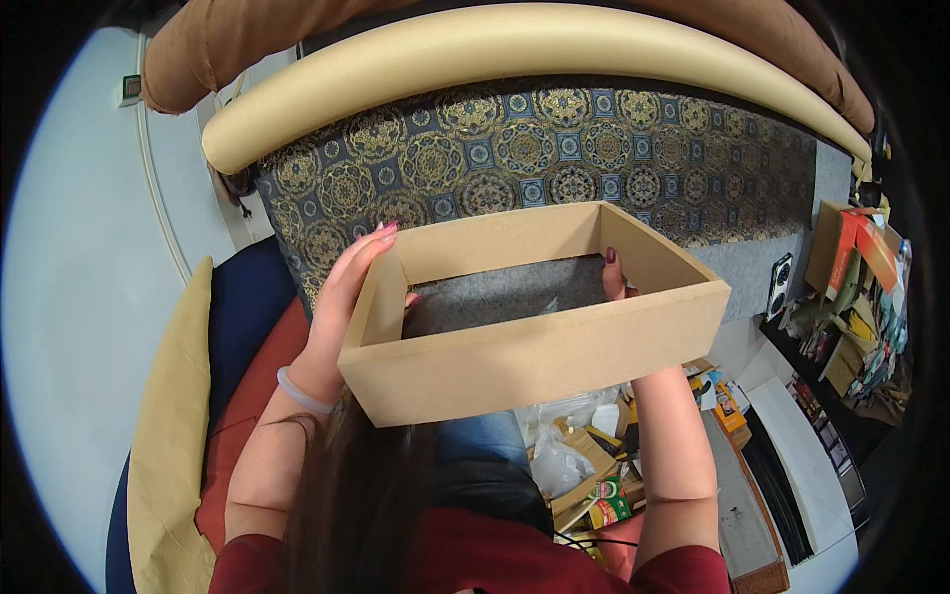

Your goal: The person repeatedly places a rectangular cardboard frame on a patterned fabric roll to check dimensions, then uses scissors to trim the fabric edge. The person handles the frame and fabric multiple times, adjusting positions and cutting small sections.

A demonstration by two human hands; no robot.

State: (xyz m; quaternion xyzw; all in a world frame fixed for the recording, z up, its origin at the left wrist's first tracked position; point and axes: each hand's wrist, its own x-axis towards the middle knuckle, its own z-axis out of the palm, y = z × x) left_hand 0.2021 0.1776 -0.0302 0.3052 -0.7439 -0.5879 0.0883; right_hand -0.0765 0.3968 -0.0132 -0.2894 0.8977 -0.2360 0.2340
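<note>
Both hands hold up a rectangular frame of pale brown board (534, 349), open through the middle, with grey cloth visible below it. It is tilted, its right end higher in the picture. My left hand (352, 275) wraps the left end wall, fingers outside and the thumb tip showing inside. At the right end, the thumb of my right hand (614, 278) rests inside the frame; its other fingers are hidden behind the board. Under the frame lies patterned dark fabric (490, 163) with gold and blue medallions, over the grey cloth (749, 275).
A long cream roll (519, 44) and a brown roll (223, 52) run across the far side. To the right are a smartphone (778, 286) and a cardboard box (825, 249) beside heaped scraps. Plastic bags (560, 464) and packets lie low on the right. Fabric rolls (174, 438) stand left.
</note>
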